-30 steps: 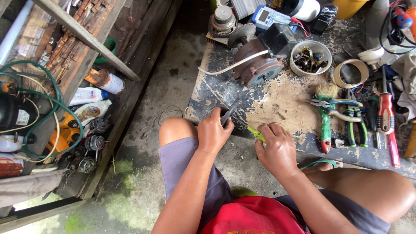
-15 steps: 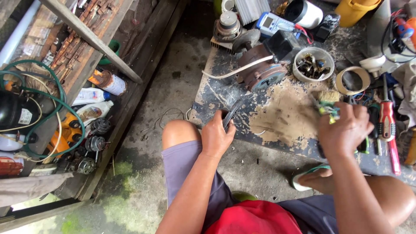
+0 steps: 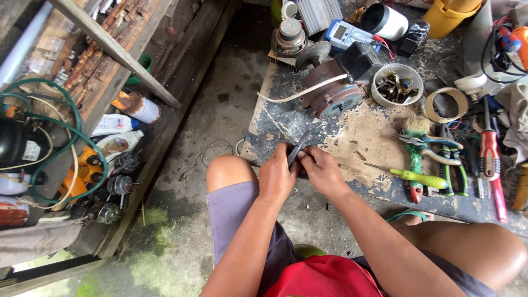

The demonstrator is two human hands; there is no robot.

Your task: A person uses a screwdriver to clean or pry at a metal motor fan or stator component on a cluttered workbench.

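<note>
My left hand [image 3: 278,176] and my right hand [image 3: 322,171] meet at the near edge of a worn wooden board [image 3: 357,137], both pinching a thin dark curved strip [image 3: 297,147]. A yellow-green handled screwdriver [image 3: 418,177] lies on the board to the right of my right hand, with nothing touching it. Beyond my hands sits a rusty brown motor housing [image 3: 330,91] with a white cable [image 3: 291,94] leading off it.
Green-handled pliers [image 3: 418,159], a small brush, red-handled screwdrivers [image 3: 492,165], a tape roll [image 3: 446,104] and a white bowl of small parts [image 3: 397,83] crowd the board's right. A blue multimeter [image 3: 346,33] sits farther back. Bottles, hoses and small motors fill the left shelf [image 3: 110,165]. Bare concrete lies between.
My right hand put the yellow-green screwdriver down on the board's right side, then came back left to join my left hand on the dark strip.
</note>
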